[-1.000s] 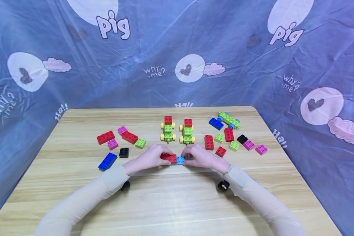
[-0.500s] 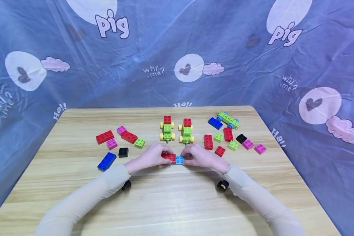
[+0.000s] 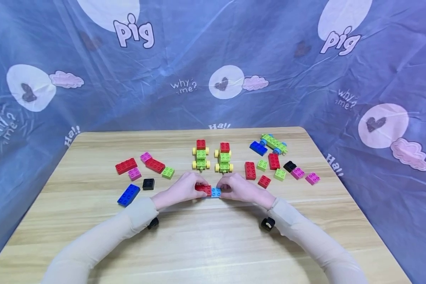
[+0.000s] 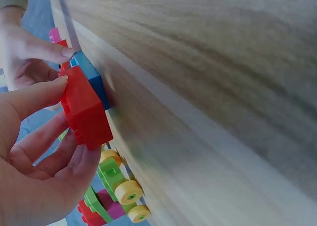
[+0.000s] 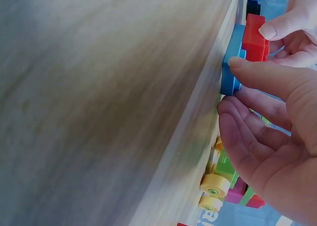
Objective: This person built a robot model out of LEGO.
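Note:
My left hand [image 3: 185, 187] grips a red toy brick [image 4: 88, 104] between thumb and fingers. The brick lies on the left part of a light blue brick [image 5: 232, 60] and juts out past it to the left. From the other side, my right hand [image 3: 240, 190] pinches the right end of the light blue brick, thumb on its near face. Two rows of blue studs show in the head view to the right of the red brick. The fingers partly cover both bricks.
Beyond the hands stand two small brick cars [image 3: 201, 156] with yellow wheels and red tops. Loose red, pink, green, black and blue bricks [image 3: 129, 195] lie to the left and right. A green chassis [image 3: 274, 143] with blue wheels sits back right.
Both hands keep their hold on the two bricks, with hardly any movement. The head view has shifted slightly.

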### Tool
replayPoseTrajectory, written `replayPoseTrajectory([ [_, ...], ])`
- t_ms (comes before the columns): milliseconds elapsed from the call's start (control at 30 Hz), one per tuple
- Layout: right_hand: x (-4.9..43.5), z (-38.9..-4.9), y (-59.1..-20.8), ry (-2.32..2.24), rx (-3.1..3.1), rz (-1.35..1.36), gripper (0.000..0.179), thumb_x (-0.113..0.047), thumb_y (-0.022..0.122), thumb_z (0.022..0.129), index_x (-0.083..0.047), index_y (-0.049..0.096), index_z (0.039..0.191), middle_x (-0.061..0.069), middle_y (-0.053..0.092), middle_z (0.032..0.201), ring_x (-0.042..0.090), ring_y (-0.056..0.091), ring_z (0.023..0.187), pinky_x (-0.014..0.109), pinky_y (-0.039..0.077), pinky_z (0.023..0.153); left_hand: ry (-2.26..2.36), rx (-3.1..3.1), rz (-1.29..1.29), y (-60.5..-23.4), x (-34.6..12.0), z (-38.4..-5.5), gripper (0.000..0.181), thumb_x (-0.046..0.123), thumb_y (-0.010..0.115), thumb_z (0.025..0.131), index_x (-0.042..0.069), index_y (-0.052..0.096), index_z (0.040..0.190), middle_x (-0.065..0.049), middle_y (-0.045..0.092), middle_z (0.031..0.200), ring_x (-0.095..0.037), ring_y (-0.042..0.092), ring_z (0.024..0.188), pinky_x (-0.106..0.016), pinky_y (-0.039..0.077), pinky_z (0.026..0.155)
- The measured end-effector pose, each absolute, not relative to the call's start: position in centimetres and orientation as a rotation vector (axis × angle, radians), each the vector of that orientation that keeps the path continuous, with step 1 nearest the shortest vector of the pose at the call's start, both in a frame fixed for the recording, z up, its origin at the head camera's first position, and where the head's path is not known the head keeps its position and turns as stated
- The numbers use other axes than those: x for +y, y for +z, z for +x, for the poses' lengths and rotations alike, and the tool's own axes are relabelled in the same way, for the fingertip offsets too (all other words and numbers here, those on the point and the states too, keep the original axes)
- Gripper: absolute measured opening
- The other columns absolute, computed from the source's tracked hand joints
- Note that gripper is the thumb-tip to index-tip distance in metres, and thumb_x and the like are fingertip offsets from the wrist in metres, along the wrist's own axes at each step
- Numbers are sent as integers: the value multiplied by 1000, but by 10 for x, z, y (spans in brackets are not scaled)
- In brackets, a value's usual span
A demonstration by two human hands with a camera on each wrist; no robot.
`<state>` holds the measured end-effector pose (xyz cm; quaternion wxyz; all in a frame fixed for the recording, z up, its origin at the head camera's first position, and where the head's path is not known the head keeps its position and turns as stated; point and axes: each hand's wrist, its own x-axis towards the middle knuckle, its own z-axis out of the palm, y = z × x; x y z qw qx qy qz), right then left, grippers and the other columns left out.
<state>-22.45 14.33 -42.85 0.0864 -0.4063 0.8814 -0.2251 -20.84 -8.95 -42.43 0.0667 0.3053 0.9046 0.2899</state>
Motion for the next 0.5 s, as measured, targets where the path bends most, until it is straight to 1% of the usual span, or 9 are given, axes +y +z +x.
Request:
replayPoseTrajectory([
  [133,142,-224,-429,-669,2621,-1201,22,-12,78,83,-6,74,104,5,71,97,10,61,82,18,51,72,872,2735,933,-426,-91,-208,24,18,81,81,9,78,104,-5,77,100,-15,68,91,-26,53,78],
  [333,144,-225,-429,-669,2624,-1194,22,-11,79,82,-5,74,103,6,72,96,13,63,83,19,53,74,837,2722,1018,-430,-92,-212,27,20,80,83,7,76,107,-5,76,104,-14,67,92,-24,52,79],
  [500,145,-225,-430,-669,2623,-1198,22,-12,78,83,-5,74,104,6,72,97,11,64,84,20,54,75,792,2686,1059,-428,-97,-213,31,20,78,84,5,73,112,-7,74,108,-16,67,96,-28,54,85],
])
